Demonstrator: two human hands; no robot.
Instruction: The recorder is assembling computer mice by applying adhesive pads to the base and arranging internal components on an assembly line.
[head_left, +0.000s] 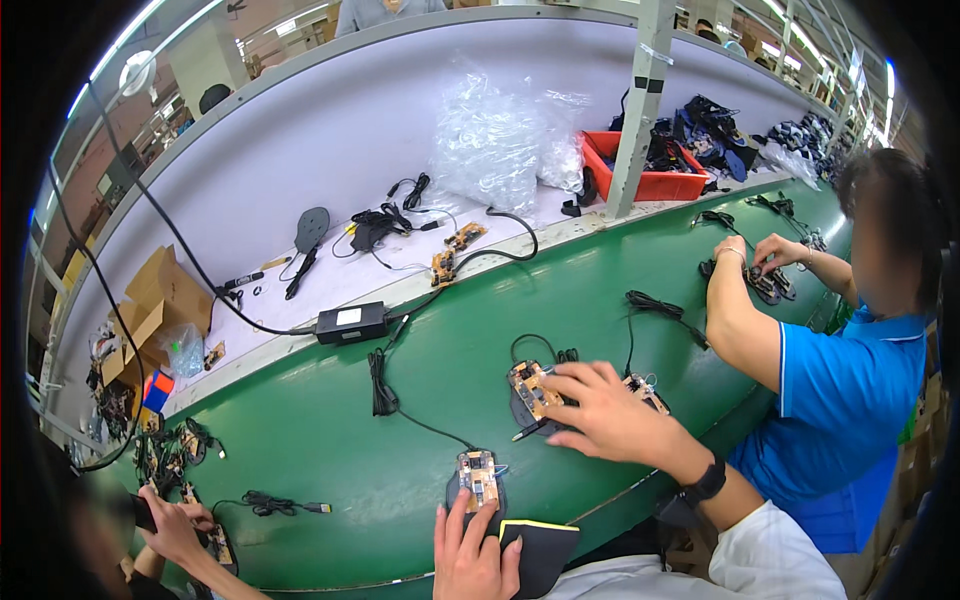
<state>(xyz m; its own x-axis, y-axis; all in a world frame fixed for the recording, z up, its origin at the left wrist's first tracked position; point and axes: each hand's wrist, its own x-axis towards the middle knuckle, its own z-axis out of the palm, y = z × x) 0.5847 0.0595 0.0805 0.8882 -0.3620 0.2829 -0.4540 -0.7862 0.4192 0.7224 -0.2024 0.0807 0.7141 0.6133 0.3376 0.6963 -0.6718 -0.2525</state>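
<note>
And there it was: the left hand (pixel 472 562), half-open, touched one circuit board (pixel 478 480) ungripped; the right hand (pixel 625 418) spread open at a second board (pixel 533 388). Positioning, seemingly; next likely called for an edge grip!

This is an electronics assembly workshop, its long green bench (pixel 310 450) lined with circuit boards (pixel 480 473), cables (pixel 381 388) and co-workers (pixel 850 385).

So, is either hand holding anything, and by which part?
Left hand: no grip visible; it touches the lower end of the nearer circuit board. Right hand: over the farther board; grip cannot be told.
</note>
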